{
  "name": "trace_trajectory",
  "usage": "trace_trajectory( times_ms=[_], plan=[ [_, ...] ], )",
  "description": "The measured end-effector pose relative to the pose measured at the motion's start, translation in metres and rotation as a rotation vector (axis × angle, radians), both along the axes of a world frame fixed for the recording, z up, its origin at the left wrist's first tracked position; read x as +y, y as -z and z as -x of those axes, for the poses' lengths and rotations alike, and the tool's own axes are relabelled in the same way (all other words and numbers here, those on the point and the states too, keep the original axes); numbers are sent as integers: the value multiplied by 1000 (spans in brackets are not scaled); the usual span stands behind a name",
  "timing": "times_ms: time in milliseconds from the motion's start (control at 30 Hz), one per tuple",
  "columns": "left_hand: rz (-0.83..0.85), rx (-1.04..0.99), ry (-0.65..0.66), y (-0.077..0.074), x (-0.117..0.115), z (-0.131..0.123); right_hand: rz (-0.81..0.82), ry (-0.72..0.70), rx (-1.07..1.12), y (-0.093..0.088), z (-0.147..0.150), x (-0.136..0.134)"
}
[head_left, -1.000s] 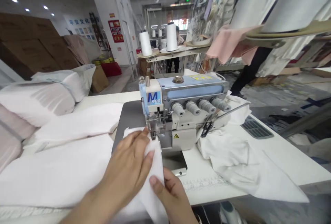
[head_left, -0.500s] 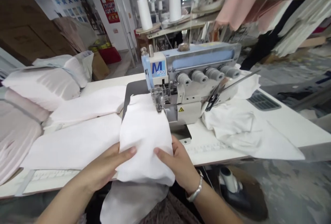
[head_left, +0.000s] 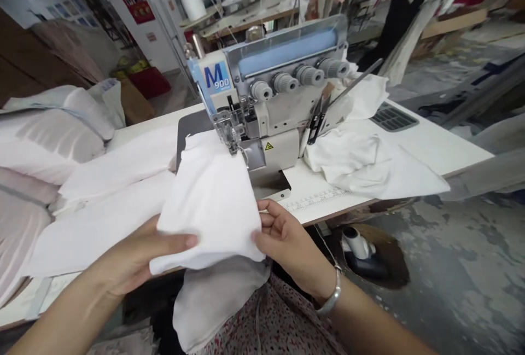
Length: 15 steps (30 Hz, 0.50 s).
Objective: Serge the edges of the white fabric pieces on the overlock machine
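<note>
Two hands hold one white cloth (head_left: 211, 196), which reaches from the needle area of one sewing machine (head_left: 283, 114) to the table's front edge. The left hand (head_left: 141, 256) grips its near left corner, thumb on top and fingers underneath; the right hand (head_left: 293, 248) (one silver bracelet (head_left: 331, 295) on that wrist) pinches its near right edge. Four grey dials (head_left: 286, 82) line the machine's front. Two white panels (head_left: 110, 223) lie left of the cloth, and one crumpled cloth (head_left: 356, 161) lies to its right, a corner reaching the front edge. Between machine and edge, a strip of white table (head_left: 311, 207) with a printed scale shows beside the right hand; past that edge there is open air above the floor (head_left: 463, 273).
</note>
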<state>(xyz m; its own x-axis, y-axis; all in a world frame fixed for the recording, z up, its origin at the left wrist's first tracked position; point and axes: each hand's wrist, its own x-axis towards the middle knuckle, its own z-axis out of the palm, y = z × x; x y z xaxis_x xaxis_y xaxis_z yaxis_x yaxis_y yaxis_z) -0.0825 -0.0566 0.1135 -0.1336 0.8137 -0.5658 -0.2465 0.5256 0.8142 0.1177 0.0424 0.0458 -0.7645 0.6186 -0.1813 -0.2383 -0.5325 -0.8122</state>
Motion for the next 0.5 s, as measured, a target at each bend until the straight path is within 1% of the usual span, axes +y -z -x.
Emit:
trace_trajectory(
  times_ms=[100, 200, 300, 367, 433, 500],
  plan=[
    [87, -46, 59, 7, -5, -2, -61, -10, -22, 2, -3, -1],
    [50, -56, 23, 9, -9, -5, -90, -17, -69, 6, -6, -5],
    [16, -66, -12, 12, -11, -13, -51, -98, -33, 13, -9, -13],
    [29, -86, 10, 17, -13, -18, -35, -126, -65, 19, -12, -20],
    [42, -116, 48, 20, -15, -20, -13, -104, -129, 24, -15, -24],
    [33, -142, 56, 21, -20, -19, 15, -59, -142, 26, -18, -25]
  ],
)
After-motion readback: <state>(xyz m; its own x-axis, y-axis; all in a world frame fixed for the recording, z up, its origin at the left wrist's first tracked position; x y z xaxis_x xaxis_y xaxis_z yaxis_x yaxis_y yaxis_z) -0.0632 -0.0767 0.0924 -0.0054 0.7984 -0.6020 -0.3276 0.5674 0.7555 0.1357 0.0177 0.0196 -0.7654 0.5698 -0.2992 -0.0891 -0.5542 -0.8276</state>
